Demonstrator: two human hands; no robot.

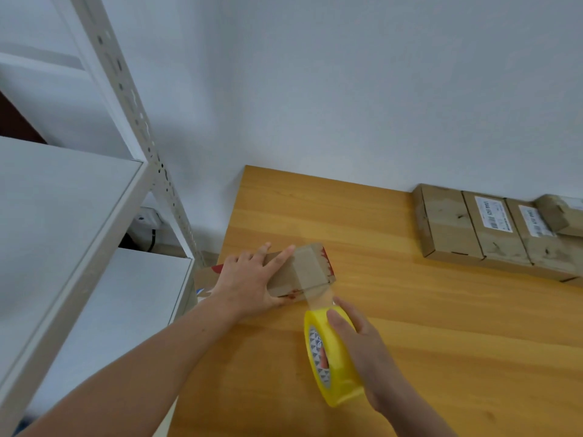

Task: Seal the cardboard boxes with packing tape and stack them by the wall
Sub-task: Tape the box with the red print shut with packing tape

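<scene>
A small cardboard box (310, 268) with red print lies near the left edge of the wooden table (410, 326). My left hand (249, 280) lies on its top with straight fingers, the thumb along the near side. A clear strip of tape (315, 288) runs over the box's right end down to a yellow-looking tape roll (331, 357). My right hand (359, 335) grips that roll just in front of the box, fingers through its core.
A row of cardboard boxes (492, 230), two with white labels, lies along the white wall at the table's far right; a smaller one (558, 214) sits on top. White metal shelving (63, 216) stands left of the table. Another box (205, 279) shows below the table's edge.
</scene>
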